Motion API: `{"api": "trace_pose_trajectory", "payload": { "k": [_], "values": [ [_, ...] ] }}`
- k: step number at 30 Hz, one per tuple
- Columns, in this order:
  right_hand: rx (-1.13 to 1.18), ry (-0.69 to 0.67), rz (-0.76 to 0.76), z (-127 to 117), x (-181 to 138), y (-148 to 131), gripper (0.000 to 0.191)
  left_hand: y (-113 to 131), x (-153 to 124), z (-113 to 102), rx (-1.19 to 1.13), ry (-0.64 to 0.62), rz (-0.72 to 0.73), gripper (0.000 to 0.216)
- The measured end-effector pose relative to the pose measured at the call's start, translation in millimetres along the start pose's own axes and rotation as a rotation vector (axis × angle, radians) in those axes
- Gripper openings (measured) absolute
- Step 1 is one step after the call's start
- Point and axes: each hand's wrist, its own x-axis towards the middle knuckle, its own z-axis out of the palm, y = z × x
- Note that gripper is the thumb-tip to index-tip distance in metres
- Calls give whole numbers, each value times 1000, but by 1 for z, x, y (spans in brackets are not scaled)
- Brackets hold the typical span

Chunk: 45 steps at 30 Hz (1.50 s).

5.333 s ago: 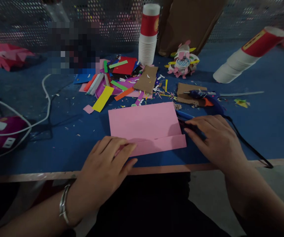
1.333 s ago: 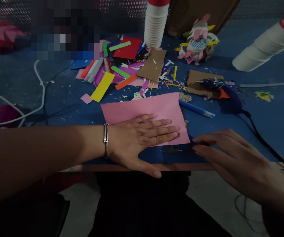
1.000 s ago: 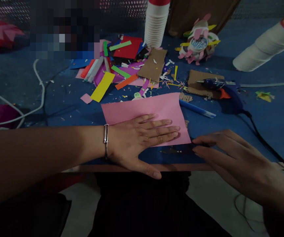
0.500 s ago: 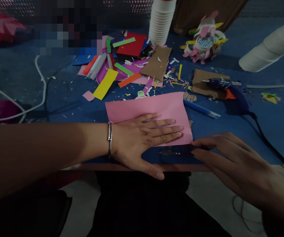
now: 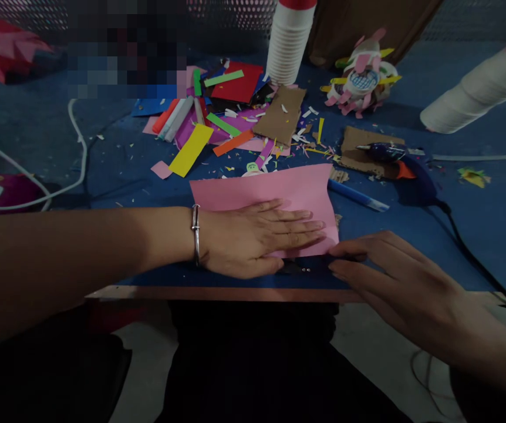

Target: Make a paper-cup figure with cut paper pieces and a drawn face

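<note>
One sheet of pink paper (image 5: 279, 187), placed at the centre of the frame on a blue tabletop (image 5: 468, 247); right edge slightly curled. Left hand (image 5: 250, 238), with silver bracelet (image 5: 196, 235) at the wrist: laid flat on the sheet, palm down, fingers extended and held close, thumb along the lower edge. Right hand (image 5: 389, 276): thumb and forefinger brought near each other at the sheet's lower right corner; whether anything is pinched cannot be told. One dark implement (image 5: 294, 267), partly hidden, seen below the sheet's lower edge. One blue marker (image 5: 361, 195), laid just right of the sheet. One glue gun (image 5: 420, 182), right of centre, its nozzle set over cardboard (image 5: 352, 140). One yellow paper strip (image 5: 191, 150), upper left of centre.
</note>
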Motion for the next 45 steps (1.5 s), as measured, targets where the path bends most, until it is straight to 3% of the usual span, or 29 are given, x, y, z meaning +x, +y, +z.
{"api": "trace_pose_trajectory", "payload": {
  "k": [8, 15, 28, 34, 40, 45],
  "values": [
    [-36, 32, -47, -2, 2, -1, 30, -13, 0, -12, 119, 25, 80, 57],
    [-74, 1, -43, -2, 1, 0, 30, -23, -6, 2, 279, 73, 88, 56],
    [4, -49, -74, 2, 15, -10, 41, -26, -5, 5, 244, 84, 120, 52],
    [44, -10, -67, 4, 26, -19, 37, -27, -4, 9, 244, 111, 107, 50],
    [76, -35, -133, 7, 35, -28, 30, -30, -3, 10, 248, 141, 147, 49],
    [83, -56, -149, 10, 47, -37, 28, -27, -1, 10, 241, 125, 99, 49]
  ]
}}
